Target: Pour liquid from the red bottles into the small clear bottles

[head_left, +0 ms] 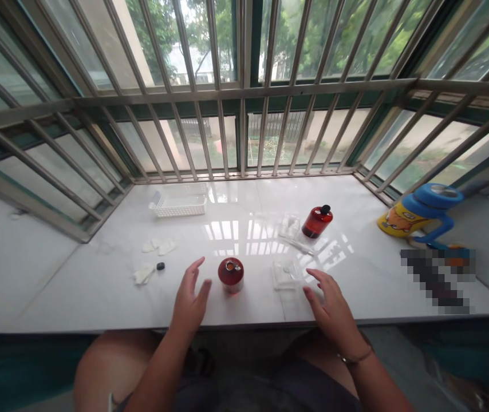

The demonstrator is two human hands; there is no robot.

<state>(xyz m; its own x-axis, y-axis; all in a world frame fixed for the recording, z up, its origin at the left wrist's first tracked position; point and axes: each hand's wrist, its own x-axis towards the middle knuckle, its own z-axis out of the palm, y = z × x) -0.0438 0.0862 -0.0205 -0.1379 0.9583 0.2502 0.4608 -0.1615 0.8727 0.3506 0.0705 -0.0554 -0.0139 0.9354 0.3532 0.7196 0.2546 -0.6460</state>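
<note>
My left hand (190,296) hovers at the counter's front with thumb and fingers apart, holding nothing. Just right of it stands a dark red bottle (231,277) without a cap, its neck opening facing up. My right hand (329,298) is also empty, fingers apart, near a small clear plastic box (286,274). Behind that box lie a thin clear tool (298,246), perhaps a dropper, and a clear plastic piece (290,226). A second red bottle (317,221) with a black cap stands farther back. Left of my left hand is a small black cap (161,266) beside crumpled white tissue (144,273).
A white perforated basket (180,207) sits at the back left, with more white tissue (159,246) in front of it. On the right are a blue and yellow jug (416,209) and a pixelated dark object (436,280). Metal window bars (242,137) enclose the white counter (98,297).
</note>
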